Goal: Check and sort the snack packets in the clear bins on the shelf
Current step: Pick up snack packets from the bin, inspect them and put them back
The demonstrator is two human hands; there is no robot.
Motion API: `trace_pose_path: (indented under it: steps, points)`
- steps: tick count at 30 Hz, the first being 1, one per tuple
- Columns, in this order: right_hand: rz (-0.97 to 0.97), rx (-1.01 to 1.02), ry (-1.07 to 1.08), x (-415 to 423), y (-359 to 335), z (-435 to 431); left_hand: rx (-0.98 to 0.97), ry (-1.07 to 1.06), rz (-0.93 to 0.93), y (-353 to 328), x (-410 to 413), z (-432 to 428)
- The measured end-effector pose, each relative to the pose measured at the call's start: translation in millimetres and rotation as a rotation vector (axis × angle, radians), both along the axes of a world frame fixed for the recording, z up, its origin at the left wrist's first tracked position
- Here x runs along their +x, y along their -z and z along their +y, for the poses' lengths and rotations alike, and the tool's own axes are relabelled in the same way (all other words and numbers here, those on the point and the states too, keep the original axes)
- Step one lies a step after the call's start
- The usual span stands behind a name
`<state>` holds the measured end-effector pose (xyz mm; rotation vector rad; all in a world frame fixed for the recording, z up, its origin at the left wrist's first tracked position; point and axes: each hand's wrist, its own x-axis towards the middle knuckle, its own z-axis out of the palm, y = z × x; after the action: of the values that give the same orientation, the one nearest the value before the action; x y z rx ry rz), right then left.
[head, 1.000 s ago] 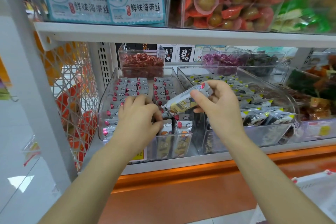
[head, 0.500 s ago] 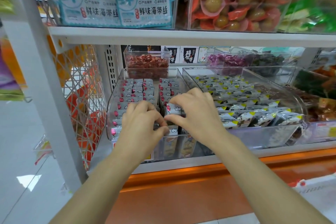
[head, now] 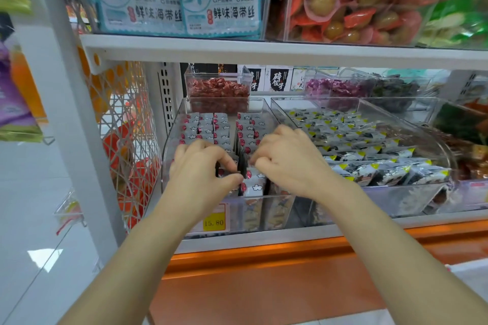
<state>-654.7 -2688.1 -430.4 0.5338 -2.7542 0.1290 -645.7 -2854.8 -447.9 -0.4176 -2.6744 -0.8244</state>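
In the bin, the left hand pinches upright packets, probably holding a slot open. The right hand curls its fingers in beside it; I cannot tell whether it grips anything.

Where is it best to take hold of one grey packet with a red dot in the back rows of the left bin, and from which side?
Pinch its top end from above, with thumb and finger. The grey packets stand upright in tight rows in the left bin, so only their tops show. Their neighbours and the clear walls block the sides.
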Motion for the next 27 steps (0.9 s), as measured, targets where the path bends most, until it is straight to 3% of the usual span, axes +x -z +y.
trace_pose_path:
  steps: [4,11,14,20,27]
  points:
    - [0.042,-0.193,0.020,-14,-16,4,0.009,0.012,0.000,-2,-3,-1]
    - [0.110,0.113,0.117,-31,-2,-4,0.041,0.002,0.033,-3,-8,0]
    - [0.118,0.103,0.132,-33,2,-7,0.040,-0.004,0.041,-4,-9,-2]
    - [0.065,-0.287,-0.003,-24,-11,2,0.078,0.010,0.042,-4,-7,-5]
    - [0.276,-0.694,-0.014,5,-17,15,0.162,0.005,0.078,-7,-4,-3]
